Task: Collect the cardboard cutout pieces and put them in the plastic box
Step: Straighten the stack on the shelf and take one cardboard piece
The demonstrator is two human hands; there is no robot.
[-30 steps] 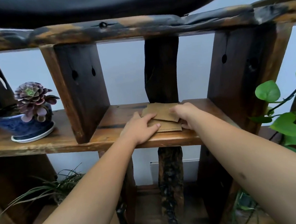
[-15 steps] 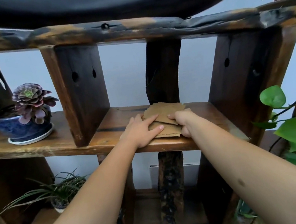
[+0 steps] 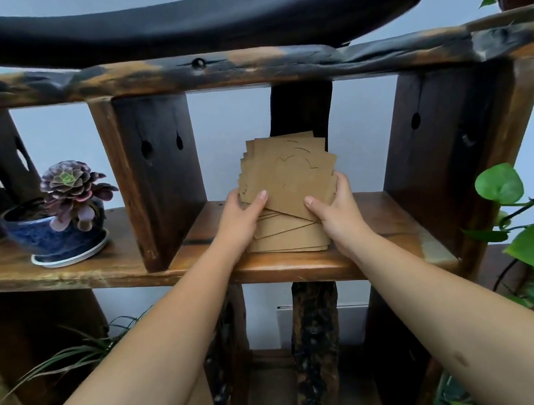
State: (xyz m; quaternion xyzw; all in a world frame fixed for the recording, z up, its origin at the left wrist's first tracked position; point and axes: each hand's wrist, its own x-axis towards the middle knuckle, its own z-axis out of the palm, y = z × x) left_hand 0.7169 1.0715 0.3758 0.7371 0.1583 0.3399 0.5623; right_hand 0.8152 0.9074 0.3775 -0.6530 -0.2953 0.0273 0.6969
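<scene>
Nearest the camera, two bare forearms are extended toward the middle wooden shelf board. The left hand and the right hand are now closed on the two sides of a fanned stack of flat brown cardboard cutout pieces; thumbs are pressed on the facing sheet and the other fingers are hidden behind the stack. Half a second ago the pieces were lying flat under both palms; now the upper part of the stack is tilted up on edge, facing the camera, while the lower sheets are seen resting on the shelf. From this it is judged that the gathering step is nearly done and that the lift off the shelf comes next. The plastic box is not in view, so the carry is yet to be made.

Counted: two hands, one stack of cardboard. The number of sheets cannot be told exactly, though well over ten offset edges are visible. Curved cut lines are seen on the front sheet.

Further left, one purple-green succulent in a blue glazed pot is set on a white saucer, well apart from the stack. To the right, one green leafy vine is hung beside the shelf. Behind the stack one dark upright post is seen, and above it one black curved cushion.
</scene>
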